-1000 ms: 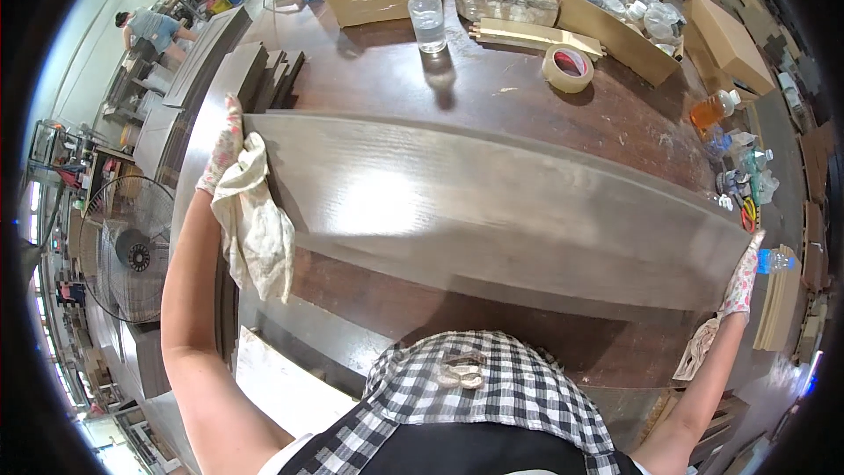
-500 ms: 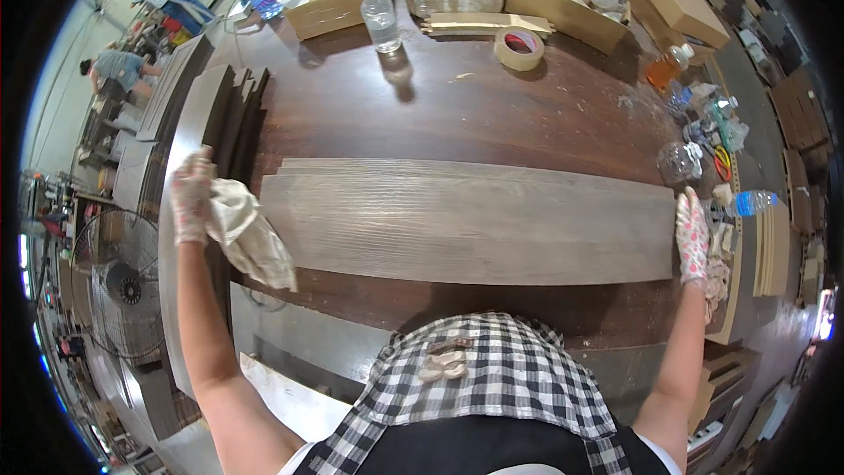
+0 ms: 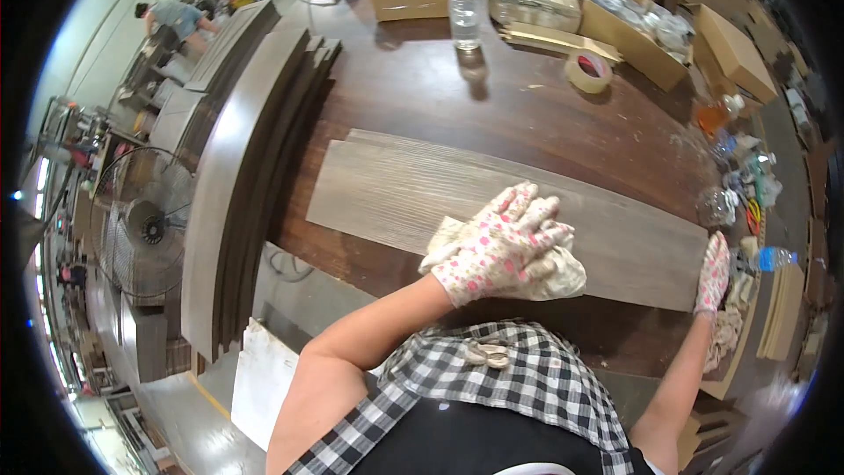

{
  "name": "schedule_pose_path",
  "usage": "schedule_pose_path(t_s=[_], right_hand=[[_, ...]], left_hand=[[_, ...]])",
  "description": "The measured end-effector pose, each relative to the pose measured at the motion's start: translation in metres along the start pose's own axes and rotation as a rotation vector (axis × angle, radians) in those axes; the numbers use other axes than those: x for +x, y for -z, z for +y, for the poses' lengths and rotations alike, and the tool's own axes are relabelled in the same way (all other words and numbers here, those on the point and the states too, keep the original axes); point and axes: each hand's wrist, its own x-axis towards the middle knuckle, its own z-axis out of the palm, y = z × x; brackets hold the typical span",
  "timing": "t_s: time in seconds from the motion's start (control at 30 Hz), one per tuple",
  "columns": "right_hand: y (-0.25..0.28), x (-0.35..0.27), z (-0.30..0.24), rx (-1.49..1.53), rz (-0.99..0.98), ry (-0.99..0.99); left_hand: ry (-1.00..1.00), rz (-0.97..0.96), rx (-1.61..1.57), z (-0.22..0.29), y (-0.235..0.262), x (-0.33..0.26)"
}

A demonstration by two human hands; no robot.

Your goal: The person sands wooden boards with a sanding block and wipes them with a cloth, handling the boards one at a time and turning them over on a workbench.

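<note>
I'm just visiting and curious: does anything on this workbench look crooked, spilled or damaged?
Nothing stands out as spilled or broken. The long grey plank lies flat but slanted across the brown table. The left hand presses a crumpled cloth on it; the right hand rests at its far end.

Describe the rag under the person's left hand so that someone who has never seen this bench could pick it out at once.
Start at the dark brown workbench and find the long grey wood-grain plank lying across it. Near the plank's front edge, right of its middle, the left hand in a pink-spotted white glove presses on a crumpled cream rag. It is the only soft, bunched cloth lying on the plank.
</note>
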Motion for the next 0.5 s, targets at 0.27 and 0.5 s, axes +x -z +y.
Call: schedule_pose_path(t_s=[0.27, 0.5], right_hand=[[0.004, 0.012, -0.009, 0.072, -0.034, -0.163], [0.025, 0.008, -0.058, -0.305, 0.297, 0.063]], left_hand=[[1.239, 0.476, -0.202, -0.207, 0.027, -0.206], [0.909, 1.154, -0.469, -0.159, 0.103, -0.181]])
